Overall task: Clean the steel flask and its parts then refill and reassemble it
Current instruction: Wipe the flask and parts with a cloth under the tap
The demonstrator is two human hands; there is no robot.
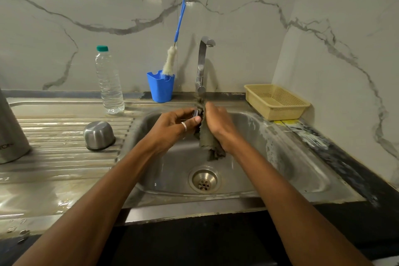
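Note:
Over the steel sink (302,170), my left hand (172,127) pinches a small dark flask part (197,113), mostly hidden by fingers. My right hand (218,123) grips a grey-green cloth (208,142) pressed against that part; the cloth's end hangs down toward the drain. The steel flask body (10,131) stands at the far left edge of the drainboard. The flask's steel cup (98,135) lies upside down on the drainboard.
A clear water bottle (109,82) with a green cap stands behind the drainboard. A blue holder (160,87) carries a blue-handled bottle brush (172,56). The tap (203,65) rises behind my hands. A beige basket (276,101) sits at the back right.

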